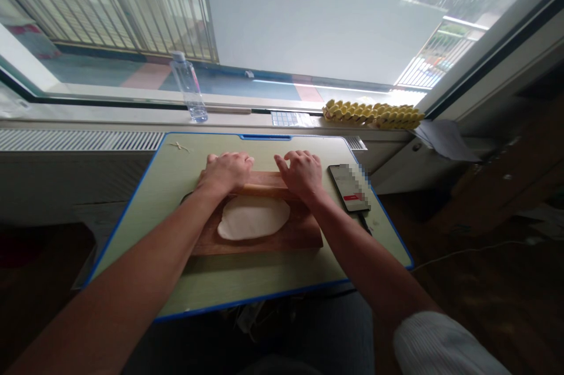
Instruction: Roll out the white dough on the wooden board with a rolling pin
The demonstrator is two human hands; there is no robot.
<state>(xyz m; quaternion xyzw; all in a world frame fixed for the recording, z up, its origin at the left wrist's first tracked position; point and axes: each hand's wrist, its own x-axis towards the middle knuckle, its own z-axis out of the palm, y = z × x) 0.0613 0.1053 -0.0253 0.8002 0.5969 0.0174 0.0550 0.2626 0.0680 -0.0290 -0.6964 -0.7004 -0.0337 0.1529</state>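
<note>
"Rolling out a sheet like this, how is each end of the rolling pin (264, 190) held?"

"The left hand (230, 170) lies over the left end with bent fingers, the right hand (303, 174) over the right, its thumb apart from its fingers. Their undersides are hidden, so I cannot tell how closely either one grips."

"And the dough (254, 218)?"

"Flat on the wooden board (306, 231), on the near side of the pin, a rough oval stretched side to side. Whether the pin touches its far edge, I can't tell."

"What worries you?"

"Lopsided pressure, mainly. If one palm bears harder, I'd expect that side to thin first and perhaps tear. If the surface is tacky, it could cling to the wood and wrinkle."

"Does the board bother you?"

"A hard push might slide it along the table (145, 216), if nothing grips underneath."

"And the phone (348, 188)?"

"It lies to the right of the right hand, near the table's edge. A wide sideways swing could knock it off."
</note>
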